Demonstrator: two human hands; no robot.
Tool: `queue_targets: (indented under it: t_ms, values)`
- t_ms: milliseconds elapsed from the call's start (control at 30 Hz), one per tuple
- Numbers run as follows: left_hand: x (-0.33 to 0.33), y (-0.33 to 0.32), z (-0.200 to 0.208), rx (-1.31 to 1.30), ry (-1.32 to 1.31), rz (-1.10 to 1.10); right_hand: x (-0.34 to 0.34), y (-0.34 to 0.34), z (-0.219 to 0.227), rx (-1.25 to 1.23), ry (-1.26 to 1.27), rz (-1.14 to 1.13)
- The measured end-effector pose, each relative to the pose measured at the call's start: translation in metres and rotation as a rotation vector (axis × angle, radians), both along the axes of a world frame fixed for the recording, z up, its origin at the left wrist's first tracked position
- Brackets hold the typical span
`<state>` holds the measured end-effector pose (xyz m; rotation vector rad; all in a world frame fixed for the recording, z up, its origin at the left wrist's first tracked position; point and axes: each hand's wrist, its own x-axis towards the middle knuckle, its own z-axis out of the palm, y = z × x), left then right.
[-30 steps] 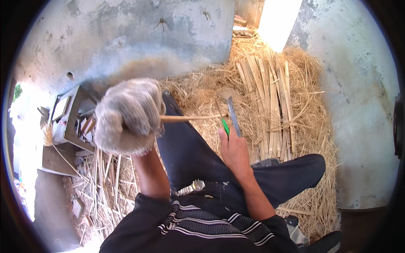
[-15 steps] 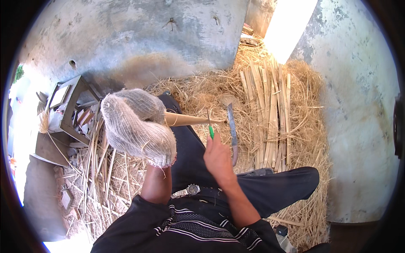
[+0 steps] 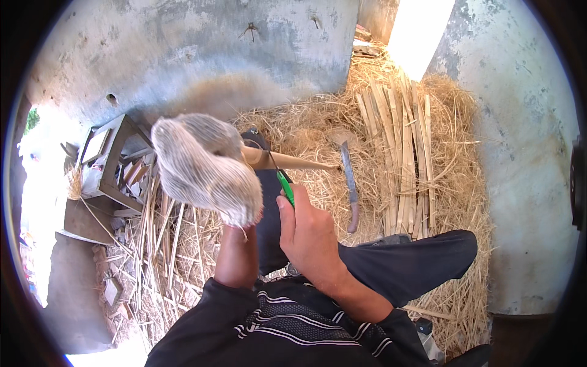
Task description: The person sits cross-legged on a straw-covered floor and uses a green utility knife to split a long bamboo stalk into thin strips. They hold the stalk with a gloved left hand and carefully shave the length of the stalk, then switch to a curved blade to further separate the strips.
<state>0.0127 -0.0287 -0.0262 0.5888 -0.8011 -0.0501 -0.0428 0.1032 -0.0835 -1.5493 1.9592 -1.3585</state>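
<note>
My left hand (image 3: 206,170), inside a thick grey-white knitted covering, is closed round a pale bamboo piece (image 3: 302,162). The bamboo sticks out to the right and narrows to a dark tip. Bare and closed, my right hand (image 3: 312,237) grips a small knife (image 3: 285,186) by its green handle. Its thin dark blade slants up and left across the bamboo, close to the knitted covering; whether it cuts in cannot be made out. Past the bamboo's tip, a large long-bladed knife (image 3: 349,180) with a brownish handle lies on the shavings.
A bundle of split bamboo strips (image 3: 400,159) lies at right on a heap of shavings (image 3: 452,116). Long thin sticks (image 3: 147,244) are scattered at left, beside an open box-like frame (image 3: 110,159) full of scraps. Worn walls (image 3: 202,49) stand ahead and at right. My dark-trousered leg (image 3: 409,263) is bent.
The green-handled knife has moved left along the bamboo, from near its tip to beside the knitted covering, and its blade now tilts left. My left hand keeps its hold. The view has shifted slightly.
</note>
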Motion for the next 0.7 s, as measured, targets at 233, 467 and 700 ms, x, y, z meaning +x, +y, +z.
queue_targets:
  t_ms: [233, 467, 700]
  values:
    - [0.023, 0.012, -0.012, -0.157, -0.136, -0.555, -0.033, 0.0, -0.036, 0.184, 0.052, -0.023]
    - [0.001, 0.025, -0.025, -0.103, -0.028, -0.742, -0.015, -0.003, -0.034, 0.043, -0.015, -0.073]
    - [0.001, 0.023, -0.035, -0.105, -0.051, -0.691, 0.0, 0.003, -0.004, -0.005, -0.029, -0.023]
